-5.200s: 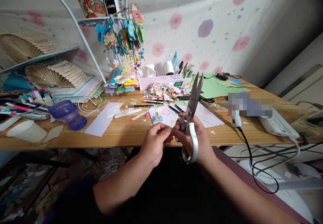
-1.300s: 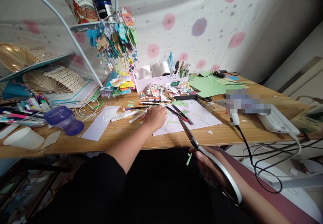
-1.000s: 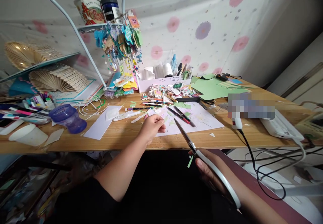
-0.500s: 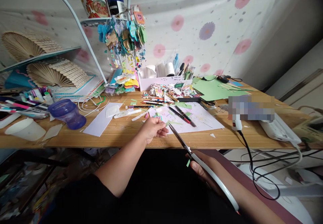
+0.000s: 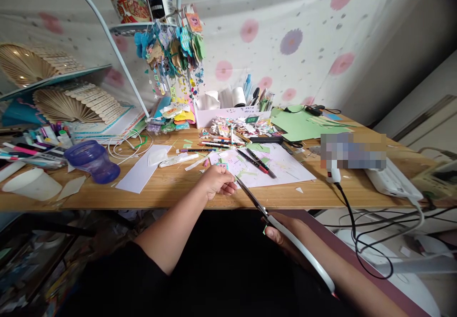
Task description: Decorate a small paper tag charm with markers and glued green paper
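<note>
Scissors gripped by right hand are nearing left hand, its fingertips pressed together, green scraps lying cut, trimming apparently unfinished.

Craft workspace: scissors, green paper

Two pens lie on the paper sheet, scissors before it, cups left, a box behind.
</note>
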Demonstrator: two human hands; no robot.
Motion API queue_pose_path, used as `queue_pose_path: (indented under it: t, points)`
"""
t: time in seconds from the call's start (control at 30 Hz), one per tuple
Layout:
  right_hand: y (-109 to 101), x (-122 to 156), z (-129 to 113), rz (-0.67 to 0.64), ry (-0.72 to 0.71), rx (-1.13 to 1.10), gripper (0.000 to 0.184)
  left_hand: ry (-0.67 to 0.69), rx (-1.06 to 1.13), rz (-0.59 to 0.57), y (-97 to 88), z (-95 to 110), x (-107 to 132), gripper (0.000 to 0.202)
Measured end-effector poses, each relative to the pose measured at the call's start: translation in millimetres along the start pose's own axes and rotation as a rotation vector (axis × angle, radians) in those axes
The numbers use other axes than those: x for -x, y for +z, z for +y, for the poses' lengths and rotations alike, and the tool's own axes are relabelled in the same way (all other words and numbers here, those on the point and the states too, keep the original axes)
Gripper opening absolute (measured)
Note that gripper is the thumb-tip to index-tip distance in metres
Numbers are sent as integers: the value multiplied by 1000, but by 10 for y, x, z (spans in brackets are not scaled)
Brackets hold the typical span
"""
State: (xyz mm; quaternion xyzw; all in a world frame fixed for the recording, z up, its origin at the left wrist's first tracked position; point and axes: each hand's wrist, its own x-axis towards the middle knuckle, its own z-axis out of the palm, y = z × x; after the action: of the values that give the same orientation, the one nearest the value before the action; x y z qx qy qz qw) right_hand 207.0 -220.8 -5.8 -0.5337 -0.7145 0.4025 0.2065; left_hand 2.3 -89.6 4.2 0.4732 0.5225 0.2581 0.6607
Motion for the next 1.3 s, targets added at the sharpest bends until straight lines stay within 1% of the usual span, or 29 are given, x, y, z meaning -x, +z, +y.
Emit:
queue_pose_path:
  t: [0.1,0.33,0.47,0.53,0.6,0.67,0.73,0.8,0.87,1.07,1.2,1.3]
  points:
    - [17,-9,-6,16,13,-6,52,-1,-15,-4,-7,1,-19,13]
    - [10,-11,-19,1,42,11,51,16,-60,-22,-25,-24,-53,15]
    - [-1,-4,-5,-7,30,1,49,94,-67,-55,-51,-29,-39,12]
    - [-7,4,-4,-2,19,-3,49,146,-52,-83,-76,-23,-29,16]
    - [-17,17,-15,-1,8,-8,49,196,-42,-143,-108,-13,-27,28]
    - [-29,31,-37,-8,0,-18,49,266,-48,-256,-141,-3,-33,35]
    - [-37,44,-59,-17,-4,-32,50,345,-58,-382,-169,12,-39,35]
    - [-42,55,-73,-24,-7,-45,50,388,-70,-449,-188,31,-39,30]
    - [-41,67,-75,-35,-13,-49,49,396,-90,-450,-200,54,-28,26]
    - [-24,97,-41,-82,-26,-11,46,379,-207,-354,-220,111,28,28]
    - [-17,86,-38,-66,-35,30,47,379,-252,-316,-237,136,47,25]
    - [-24,85,-57,-54,-64,27,49,378,-302,-320,-271,158,59,28]
